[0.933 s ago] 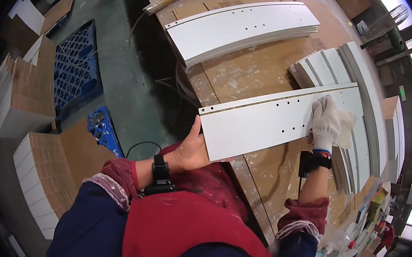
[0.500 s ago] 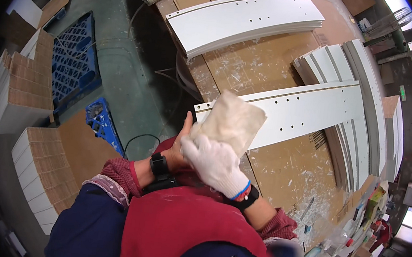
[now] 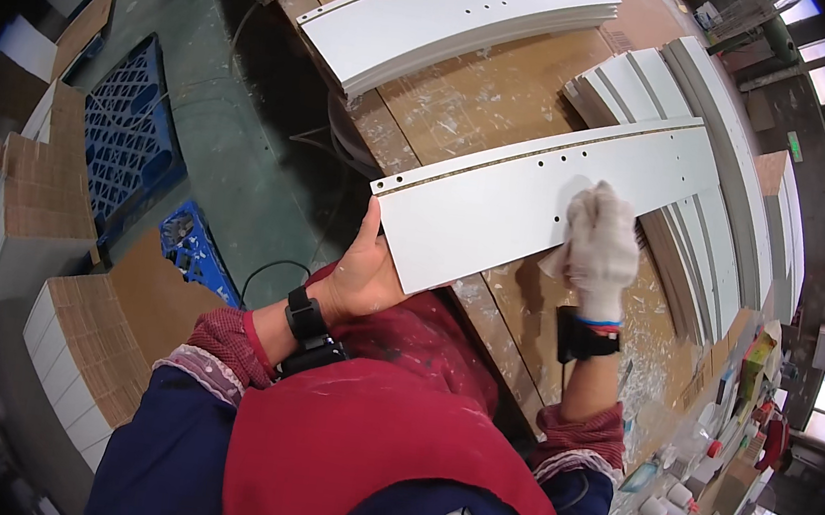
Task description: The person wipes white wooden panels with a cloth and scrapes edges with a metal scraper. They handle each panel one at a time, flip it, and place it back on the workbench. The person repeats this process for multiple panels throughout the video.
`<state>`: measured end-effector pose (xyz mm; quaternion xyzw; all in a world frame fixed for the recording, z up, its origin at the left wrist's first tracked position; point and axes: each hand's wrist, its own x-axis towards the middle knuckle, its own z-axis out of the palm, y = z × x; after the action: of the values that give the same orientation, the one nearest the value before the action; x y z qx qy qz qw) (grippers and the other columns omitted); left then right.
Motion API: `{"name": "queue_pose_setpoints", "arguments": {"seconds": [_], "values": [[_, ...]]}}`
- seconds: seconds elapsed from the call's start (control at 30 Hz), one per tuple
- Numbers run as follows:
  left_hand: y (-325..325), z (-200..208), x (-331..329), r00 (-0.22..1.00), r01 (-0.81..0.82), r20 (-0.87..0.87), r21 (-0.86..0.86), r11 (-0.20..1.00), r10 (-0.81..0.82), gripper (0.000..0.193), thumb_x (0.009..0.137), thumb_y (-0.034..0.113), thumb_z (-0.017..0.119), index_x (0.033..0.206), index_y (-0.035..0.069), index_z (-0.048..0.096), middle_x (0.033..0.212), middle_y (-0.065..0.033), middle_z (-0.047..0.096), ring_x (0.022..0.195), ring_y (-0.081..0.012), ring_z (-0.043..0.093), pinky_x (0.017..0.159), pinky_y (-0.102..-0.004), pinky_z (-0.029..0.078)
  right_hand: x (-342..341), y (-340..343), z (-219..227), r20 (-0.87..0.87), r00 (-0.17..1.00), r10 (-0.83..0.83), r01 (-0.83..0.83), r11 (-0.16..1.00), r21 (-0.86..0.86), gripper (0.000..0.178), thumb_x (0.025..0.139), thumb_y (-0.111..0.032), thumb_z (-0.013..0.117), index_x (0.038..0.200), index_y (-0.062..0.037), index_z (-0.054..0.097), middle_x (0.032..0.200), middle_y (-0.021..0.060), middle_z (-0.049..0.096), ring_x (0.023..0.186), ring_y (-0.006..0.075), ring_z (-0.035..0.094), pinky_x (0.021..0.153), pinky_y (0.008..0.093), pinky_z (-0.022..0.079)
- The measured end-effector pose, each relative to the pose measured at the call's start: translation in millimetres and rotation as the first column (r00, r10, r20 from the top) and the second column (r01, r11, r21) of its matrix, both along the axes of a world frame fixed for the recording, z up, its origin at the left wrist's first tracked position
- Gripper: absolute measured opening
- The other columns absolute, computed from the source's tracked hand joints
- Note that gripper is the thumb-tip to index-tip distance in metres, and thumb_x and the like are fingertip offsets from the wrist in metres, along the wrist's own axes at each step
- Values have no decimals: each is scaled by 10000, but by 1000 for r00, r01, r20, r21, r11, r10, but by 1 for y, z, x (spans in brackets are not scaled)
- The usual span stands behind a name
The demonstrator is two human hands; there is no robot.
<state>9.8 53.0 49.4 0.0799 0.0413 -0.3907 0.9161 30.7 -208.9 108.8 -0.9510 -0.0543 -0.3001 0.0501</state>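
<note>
A white curved panel (image 3: 498,206) with a grooved far edge and several small drilled holes lies slanting across the worktable, its left end toward me. My bare left hand (image 3: 368,271) grips that end, thumb up along the edge; its fingers are hidden under the panel. My right hand (image 3: 602,255), in a white knit glove, is closed on a cream cloth (image 3: 555,261) at the panel's near edge, right of the middle. Most of the cloth is hidden by the glove.
A stack of similar white panels (image 3: 457,26) lies at the far side of the cardboard-covered table (image 3: 490,90). More curved pieces (image 3: 700,253) are piled at the right. Bottles (image 3: 674,496) stand at lower right. Blue pallets (image 3: 130,127) and stacked boards (image 3: 96,355) are on the left floor.
My right hand has swung right with the cloth, from beside my left hand to the panel's near edge. The panel's left end, which the cloth covered, now shows in my left hand.
</note>
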Motion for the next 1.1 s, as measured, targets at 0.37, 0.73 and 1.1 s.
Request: {"name": "queue_pose_setpoints", "arguments": {"seconds": [0.37,0.73,1.1], "values": [[9,4,-8,997,24,-81,152,988,-12,788,883,666,258,1425,95,251,1438,-109,331,1293,-279,350,1085,-414,268,-69,149,7,-505,718,479,-453,872,184,227,769,-181,596,996,-182,591,723,46,534,594,211,589,513,351,479],[3,31,-7,998,22,54,235,972,-35,722,936,552,283,1415,15,232,1464,-114,283,1351,-260,263,1110,-423,198,-21,-22,-6,-247,964,-94,264,403,877,402,894,-219,576,1190,29,464,1049,128,575,898,175,602,723,292,552],[45,14,0,721,-23,441,786,618,-535,368,796,97,646,1125,-46,567,1080,-92,625,990,-143,558,871,-295,441,-20,35,-3,-13,954,301,168,-496,852,479,877,-212,576,1267,3,399,1106,142,582,884,234,639,667,316,565]]}}
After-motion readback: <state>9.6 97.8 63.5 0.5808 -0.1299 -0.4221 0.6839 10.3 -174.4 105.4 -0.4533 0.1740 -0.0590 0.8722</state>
